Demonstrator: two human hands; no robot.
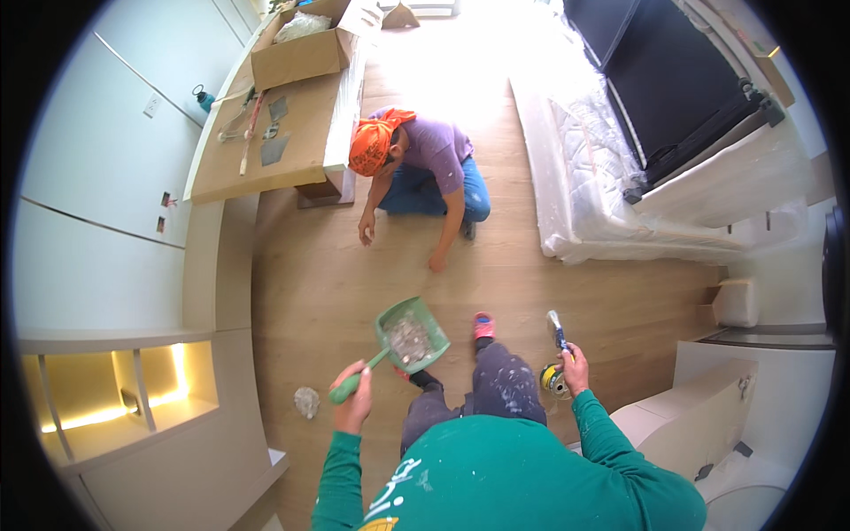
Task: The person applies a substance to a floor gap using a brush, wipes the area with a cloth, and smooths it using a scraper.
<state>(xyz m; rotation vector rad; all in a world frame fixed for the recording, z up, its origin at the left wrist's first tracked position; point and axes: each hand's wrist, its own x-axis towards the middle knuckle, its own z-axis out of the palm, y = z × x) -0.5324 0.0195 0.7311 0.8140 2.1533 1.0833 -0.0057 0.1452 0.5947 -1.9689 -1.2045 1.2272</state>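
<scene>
The left grip [355, 400] clamps the handle [378, 357] of a green dustpan [430, 320], the right grip [575, 370] a brush [558, 333].

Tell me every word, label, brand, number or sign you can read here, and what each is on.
I don't copy wording, but here is where marks stand:
Green long-sleeved shirt: white lettering and a yellow emblem, at the lower edge.
Yellow-and-black round can by the right hand: label too small to read.
Orange patterned headscarf: dark marks, too small to tell whether they are letters.
</scene>
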